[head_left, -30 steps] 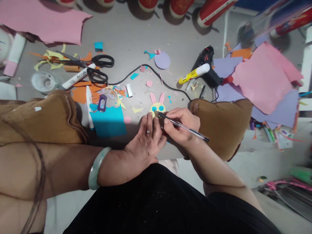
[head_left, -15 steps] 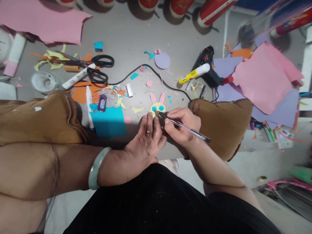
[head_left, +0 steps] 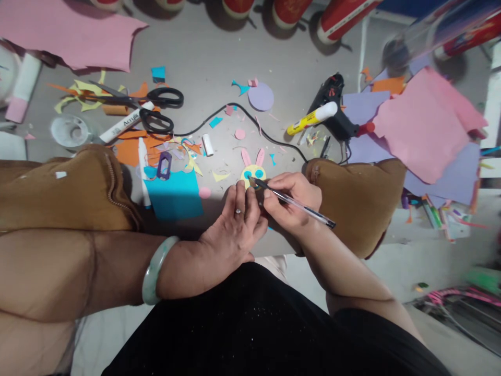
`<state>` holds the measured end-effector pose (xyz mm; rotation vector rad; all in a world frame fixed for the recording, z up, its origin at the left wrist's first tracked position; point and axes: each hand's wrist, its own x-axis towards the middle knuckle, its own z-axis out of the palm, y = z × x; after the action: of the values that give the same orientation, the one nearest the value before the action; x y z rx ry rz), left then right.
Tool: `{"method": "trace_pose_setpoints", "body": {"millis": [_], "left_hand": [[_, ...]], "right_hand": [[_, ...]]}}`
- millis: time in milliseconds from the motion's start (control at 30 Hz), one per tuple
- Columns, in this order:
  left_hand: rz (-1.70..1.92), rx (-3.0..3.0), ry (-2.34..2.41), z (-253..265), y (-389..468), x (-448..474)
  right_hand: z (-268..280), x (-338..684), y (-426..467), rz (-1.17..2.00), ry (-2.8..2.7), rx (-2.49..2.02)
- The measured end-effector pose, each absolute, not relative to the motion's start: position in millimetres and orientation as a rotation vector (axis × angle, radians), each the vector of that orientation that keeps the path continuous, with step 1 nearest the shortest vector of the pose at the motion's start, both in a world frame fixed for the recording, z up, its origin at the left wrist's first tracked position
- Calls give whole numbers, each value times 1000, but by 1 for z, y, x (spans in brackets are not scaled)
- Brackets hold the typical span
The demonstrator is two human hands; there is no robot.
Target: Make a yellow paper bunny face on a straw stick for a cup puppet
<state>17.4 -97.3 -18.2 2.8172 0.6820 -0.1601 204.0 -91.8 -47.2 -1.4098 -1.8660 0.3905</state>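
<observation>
A small paper bunny face [head_left: 254,171], yellow with pink ears and blue eyes, lies on the grey table near its front edge. My left hand [head_left: 238,222] rests flat with fingers stretched, the tips at the lower edge of the bunny and covering part of it. In my right hand [head_left: 294,200] is a black-and-clear pen [head_left: 301,204], gripped between thumb and fingers. Its tip is at the bunny's left blue eye; whether it touches the paper I cannot tell. A pink paper circle [head_left: 204,193] and a blue paper sheet [head_left: 174,194] lie left of my left hand.
Black-handled scissors [head_left: 156,110] and an acrylic marker [head_left: 127,124] lie at the left among paper scraps. A black glue gun [head_left: 332,107] with a yellow glue stick tube [head_left: 311,118] stands at the right, its cable [head_left: 270,137] crossing behind the bunny. Red cups [head_left: 289,13] line the back.
The pen's rear end has shifted slightly left and up, with its tip still at the bunny's left eye. My left hand has stayed in place.
</observation>
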Motion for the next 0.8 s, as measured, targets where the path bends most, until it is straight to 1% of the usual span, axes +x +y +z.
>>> {"method": "trace_pose_setpoints", "body": {"millis": [200,500,667,800], "left_hand": [[-248,2794,686,-14,-95,20],[-153,2808,688,-20,-97,17],[-224,2816,677,-16,-95,19],[-228,2809,686,-14,-95,20]], "right_hand": [[-48,203,-93,404,-1851,-1430],[-46,203,-92,427,-1853,-1430],[-50,203,-93,433,-1756,-1354],[-51,209,-92,334,-1646,-1340]]}}
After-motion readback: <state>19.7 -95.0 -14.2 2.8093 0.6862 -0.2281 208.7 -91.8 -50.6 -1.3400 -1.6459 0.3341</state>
